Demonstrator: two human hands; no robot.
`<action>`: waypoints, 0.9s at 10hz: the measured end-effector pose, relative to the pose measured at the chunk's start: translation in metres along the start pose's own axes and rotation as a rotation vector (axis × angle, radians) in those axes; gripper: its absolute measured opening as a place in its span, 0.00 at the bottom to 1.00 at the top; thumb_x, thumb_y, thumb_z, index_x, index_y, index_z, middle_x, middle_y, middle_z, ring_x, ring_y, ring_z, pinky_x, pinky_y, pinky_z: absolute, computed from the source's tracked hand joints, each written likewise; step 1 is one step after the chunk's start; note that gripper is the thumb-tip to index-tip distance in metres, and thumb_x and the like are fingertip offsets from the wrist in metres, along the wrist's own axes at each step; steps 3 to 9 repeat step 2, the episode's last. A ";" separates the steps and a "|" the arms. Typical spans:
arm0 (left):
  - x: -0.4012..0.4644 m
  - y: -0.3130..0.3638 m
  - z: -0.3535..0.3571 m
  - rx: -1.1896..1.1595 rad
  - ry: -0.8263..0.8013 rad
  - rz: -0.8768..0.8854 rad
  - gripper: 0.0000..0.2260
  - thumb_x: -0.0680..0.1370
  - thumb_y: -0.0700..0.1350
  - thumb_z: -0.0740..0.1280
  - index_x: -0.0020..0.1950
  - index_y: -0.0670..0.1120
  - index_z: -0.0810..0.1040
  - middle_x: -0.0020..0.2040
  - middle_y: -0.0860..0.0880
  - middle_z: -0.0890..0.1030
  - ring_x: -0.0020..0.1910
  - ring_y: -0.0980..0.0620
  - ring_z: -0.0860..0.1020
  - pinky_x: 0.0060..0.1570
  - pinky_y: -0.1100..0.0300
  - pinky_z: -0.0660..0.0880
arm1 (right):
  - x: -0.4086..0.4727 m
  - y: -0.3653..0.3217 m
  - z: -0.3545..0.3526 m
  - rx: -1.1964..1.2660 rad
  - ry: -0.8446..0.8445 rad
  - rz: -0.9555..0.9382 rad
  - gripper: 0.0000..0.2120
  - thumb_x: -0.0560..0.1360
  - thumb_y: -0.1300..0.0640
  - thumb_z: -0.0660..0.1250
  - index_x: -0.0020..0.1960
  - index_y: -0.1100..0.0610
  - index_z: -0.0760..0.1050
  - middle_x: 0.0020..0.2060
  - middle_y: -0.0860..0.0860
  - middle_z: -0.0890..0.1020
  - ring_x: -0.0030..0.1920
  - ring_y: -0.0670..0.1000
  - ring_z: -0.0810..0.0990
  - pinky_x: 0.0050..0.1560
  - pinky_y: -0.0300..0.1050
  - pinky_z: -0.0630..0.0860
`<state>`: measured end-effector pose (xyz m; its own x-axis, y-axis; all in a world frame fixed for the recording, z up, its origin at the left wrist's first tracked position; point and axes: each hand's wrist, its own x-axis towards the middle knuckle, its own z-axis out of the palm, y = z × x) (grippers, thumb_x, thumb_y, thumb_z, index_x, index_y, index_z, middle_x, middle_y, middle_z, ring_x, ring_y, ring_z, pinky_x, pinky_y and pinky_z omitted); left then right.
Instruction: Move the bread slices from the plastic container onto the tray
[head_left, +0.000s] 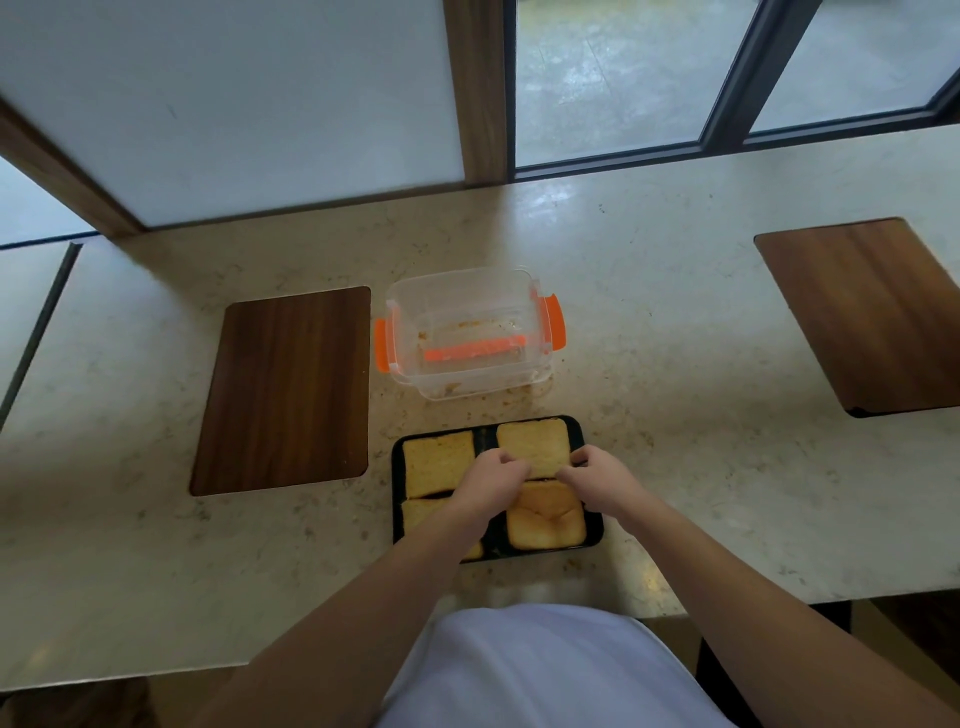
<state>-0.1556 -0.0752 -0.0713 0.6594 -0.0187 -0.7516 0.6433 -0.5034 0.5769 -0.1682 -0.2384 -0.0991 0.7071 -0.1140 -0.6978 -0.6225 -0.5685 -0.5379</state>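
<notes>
A black tray (397, 467) lies on the counter in front of me with several bread slices on it. My left hand (491, 478) and my right hand (597, 473) both pinch the near edge of the far-right slice (535, 447). Another slice (439, 462) lies far left, one (545, 519) near right, and one (421, 512) near left is partly hidden by my left forearm. Behind the tray stands the clear plastic container (467, 332) with orange clips; it holds only crumbs.
A dark wooden board (285, 389) lies left of the container and another (862, 312) far right on the pale stone counter (675, 389). Crumbs dot the counter around the container. Windows and a wooden post stand behind the counter's back edge.
</notes>
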 end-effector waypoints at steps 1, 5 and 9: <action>-0.002 -0.003 -0.005 -0.028 -0.039 -0.018 0.01 0.78 0.49 0.64 0.48 0.53 0.75 0.50 0.53 0.76 0.48 0.54 0.75 0.50 0.53 0.78 | -0.003 -0.001 0.002 0.005 0.000 0.026 0.26 0.75 0.50 0.66 0.70 0.58 0.69 0.52 0.52 0.80 0.50 0.52 0.80 0.49 0.51 0.81; 0.003 -0.005 -0.017 -0.049 -0.045 -0.024 0.07 0.80 0.48 0.64 0.56 0.50 0.77 0.51 0.53 0.76 0.50 0.52 0.77 0.48 0.55 0.80 | -0.002 -0.006 0.004 -0.021 0.031 0.019 0.28 0.74 0.51 0.66 0.71 0.59 0.68 0.53 0.53 0.79 0.48 0.51 0.80 0.46 0.50 0.81; 0.003 -0.005 -0.017 -0.049 -0.045 -0.024 0.07 0.80 0.48 0.64 0.56 0.50 0.77 0.51 0.53 0.76 0.50 0.52 0.77 0.48 0.55 0.80 | -0.002 -0.006 0.004 -0.021 0.031 0.019 0.28 0.74 0.51 0.66 0.71 0.59 0.68 0.53 0.53 0.79 0.48 0.51 0.80 0.46 0.50 0.81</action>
